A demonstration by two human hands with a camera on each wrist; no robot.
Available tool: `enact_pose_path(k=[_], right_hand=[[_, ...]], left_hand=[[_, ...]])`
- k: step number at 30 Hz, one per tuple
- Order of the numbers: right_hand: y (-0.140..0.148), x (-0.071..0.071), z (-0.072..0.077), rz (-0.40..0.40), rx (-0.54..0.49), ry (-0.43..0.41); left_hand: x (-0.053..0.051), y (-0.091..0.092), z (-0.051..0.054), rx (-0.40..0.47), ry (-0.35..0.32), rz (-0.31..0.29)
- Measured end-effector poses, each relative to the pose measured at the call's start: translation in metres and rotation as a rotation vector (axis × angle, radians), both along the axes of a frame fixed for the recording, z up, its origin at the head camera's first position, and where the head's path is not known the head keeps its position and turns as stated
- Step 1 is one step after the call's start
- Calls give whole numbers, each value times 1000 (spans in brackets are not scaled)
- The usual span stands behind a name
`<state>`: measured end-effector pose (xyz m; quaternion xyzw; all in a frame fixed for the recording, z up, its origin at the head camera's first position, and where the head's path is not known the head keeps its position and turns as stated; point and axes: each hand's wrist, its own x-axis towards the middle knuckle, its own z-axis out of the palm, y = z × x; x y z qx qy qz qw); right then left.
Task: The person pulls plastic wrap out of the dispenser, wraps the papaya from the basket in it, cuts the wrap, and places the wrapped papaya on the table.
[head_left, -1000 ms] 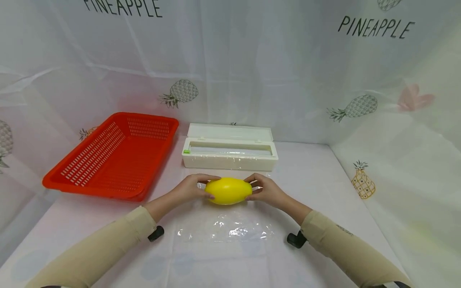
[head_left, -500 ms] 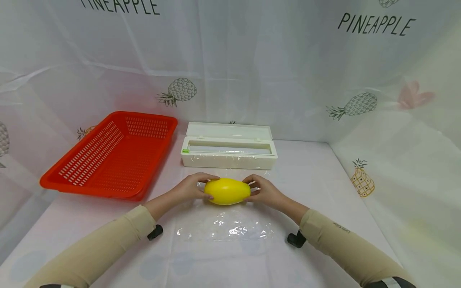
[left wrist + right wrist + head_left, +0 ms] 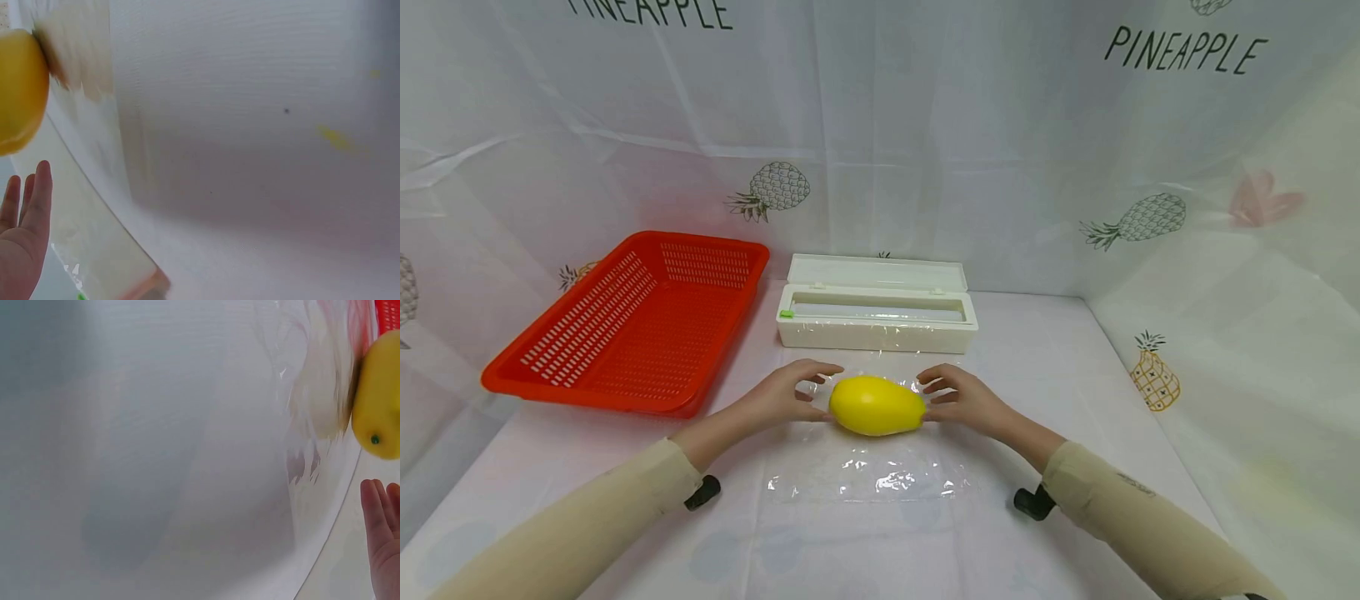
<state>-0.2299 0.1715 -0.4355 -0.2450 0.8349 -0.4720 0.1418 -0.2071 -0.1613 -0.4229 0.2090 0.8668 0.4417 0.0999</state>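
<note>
The person's left hand [image 3: 778, 396] is wide, thumb and fingers parted around the left end of a yellow fruit [image 3: 877, 406] without gripping it; the fingertips stand just beyond its far side. The right hand [image 3: 970, 404] mirrors it at the right end, just as wide and holding nothing. From where I stand I can't tell whether either thumb brushes the skin. In both wrist views the visible fingers are straight and clear of the fruit, and the right one shows a small green dot at its end.

The fruit lies on its side, its length running left to right, on a sheet of clear plastic film [image 3: 880, 482] that glints on the near side. The film reaches back to a long white cling-film dispenser [image 3: 877, 337] on the far side, whose lid [image 3: 877, 273] is up and whose slot shows a pale roll [image 3: 877, 313]. A bright green slider [image 3: 787, 314] sits at its left end.

To the far left is a red plastic basket [image 3: 497, 377] with slotted walls. Beige sleeves [image 3: 572, 521] cover the forearms, a black device [image 3: 702, 492] showing below each wrist. Behind the white-covered table [image 3: 1037, 333] hangs a pale curtain [image 3: 970, 125] printed with pineapples and the word PINEAPPLE.
</note>
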Motion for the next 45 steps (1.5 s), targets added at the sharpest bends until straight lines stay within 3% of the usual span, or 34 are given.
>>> enact_pose_path(k=[9,17,21,28,35,41,45], right_hand=[[9,7,1,18,43,5],[26,23,8,72,89,43],[36,32,5,165,130,25],[46,39,-5,326,146,-39],[47,42,-8,365,236,-54],[46,41,-11,412,277,-43],[44,40,-14,457,289,19]], left_hand=[[15,-7,6,-18,-7,-8],[30,-19,5,-66,73,-42],[41,-25,2,-130,110,-119],[51,-29,-9,-162,26,-277],[56,-29,-17,-232,-7,-426],[58,-27,-18,-338,-27,-453],[56,-28,-17,-361,-42,-449]])
